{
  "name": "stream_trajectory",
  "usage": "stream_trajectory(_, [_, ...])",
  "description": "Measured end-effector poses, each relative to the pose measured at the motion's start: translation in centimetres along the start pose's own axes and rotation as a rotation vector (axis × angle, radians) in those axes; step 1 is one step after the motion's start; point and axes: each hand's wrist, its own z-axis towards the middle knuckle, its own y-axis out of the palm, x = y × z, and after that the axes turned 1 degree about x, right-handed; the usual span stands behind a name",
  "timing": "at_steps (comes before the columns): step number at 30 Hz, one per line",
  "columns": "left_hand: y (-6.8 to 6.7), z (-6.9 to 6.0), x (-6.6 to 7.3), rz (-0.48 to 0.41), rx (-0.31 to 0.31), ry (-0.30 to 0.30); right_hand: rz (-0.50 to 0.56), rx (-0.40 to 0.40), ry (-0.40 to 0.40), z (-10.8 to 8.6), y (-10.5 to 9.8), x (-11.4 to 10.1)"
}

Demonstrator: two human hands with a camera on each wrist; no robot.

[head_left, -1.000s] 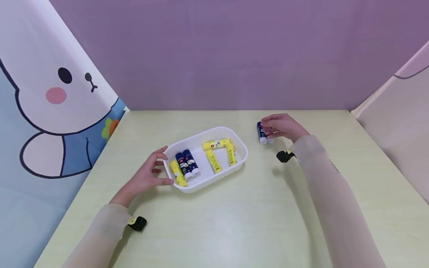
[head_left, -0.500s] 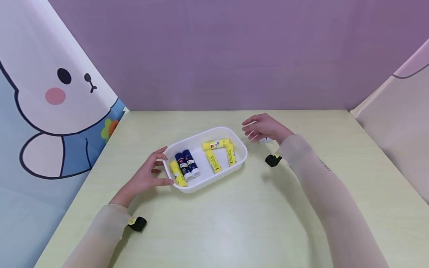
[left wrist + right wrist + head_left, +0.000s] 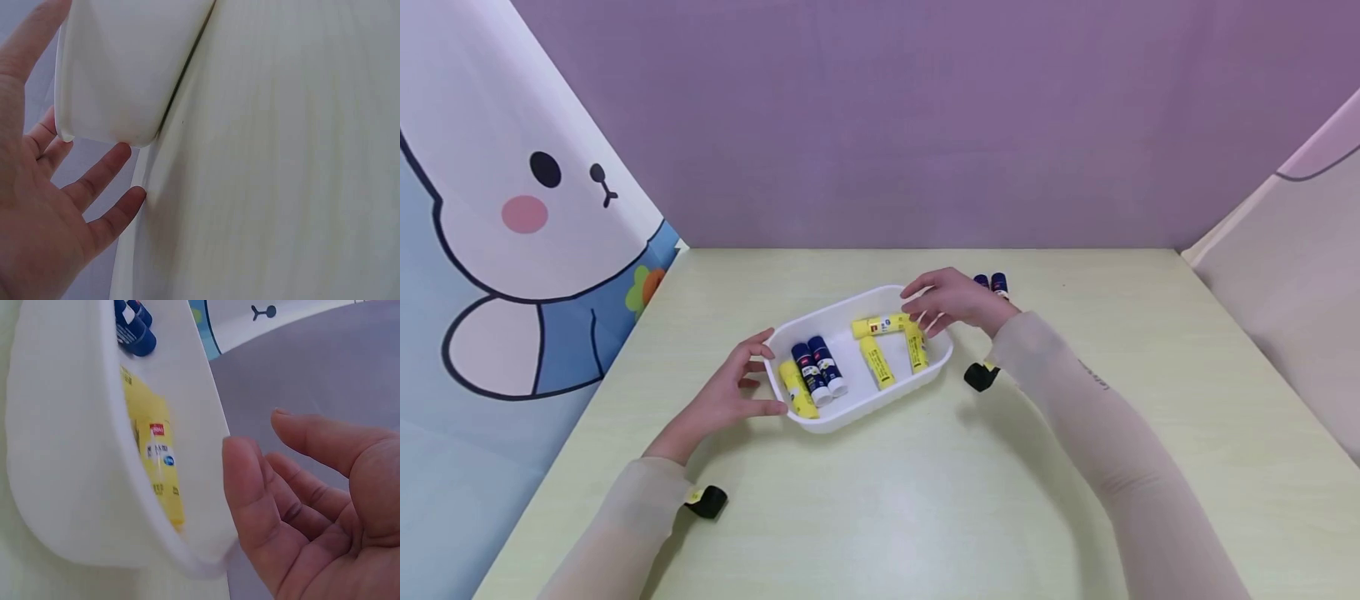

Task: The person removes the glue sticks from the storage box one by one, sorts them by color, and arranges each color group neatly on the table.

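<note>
Right hand [image 3: 946,298], half-curled and empty, has swung toward 9 o'clock to the tray [image 3: 852,354], where a bump at 2 o'clock could twist it from the left hand [image 3: 730,393] gripping its 8 o'clock end.

The right grip [image 3: 951,297] has moved left from the two blue tubes [image 3: 999,283] to the white tray's [image 3: 865,411] right end.
</note>
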Motion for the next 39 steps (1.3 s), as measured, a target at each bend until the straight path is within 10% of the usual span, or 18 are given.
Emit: stream_trajectory(39, [-0.4, -0.1, 0.0, -0.006, -0.003, 0.004, 0.057, -0.201, 0.079, 2.6, 9.3, -2.2])
